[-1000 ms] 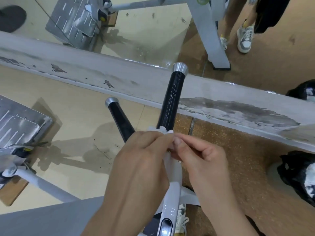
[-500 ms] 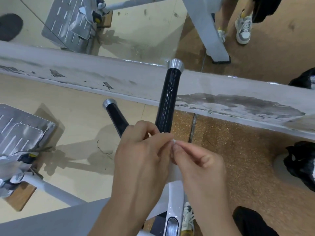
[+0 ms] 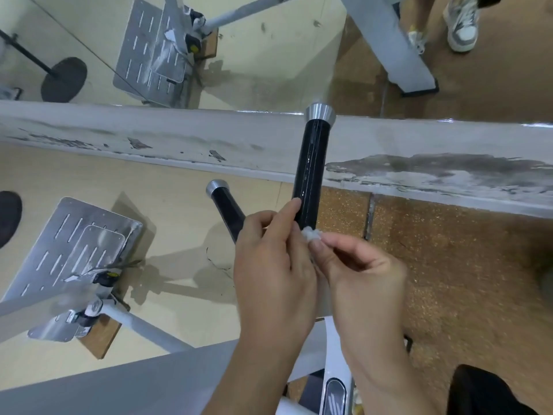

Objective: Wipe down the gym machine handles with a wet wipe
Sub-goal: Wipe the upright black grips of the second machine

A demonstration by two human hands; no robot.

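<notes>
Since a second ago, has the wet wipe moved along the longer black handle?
Cannot tell. The wet wipe sits bunched at the base of the longer black handle, as before; the camera moved too.

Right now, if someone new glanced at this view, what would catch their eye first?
Probably the glossy black handle with its silver end cap, standing up the middle of the view. At its base, the left hand and right hand meet, pinching a small bunched white wipe against it. A second, shorter black handle angles off just to the left.
</notes>
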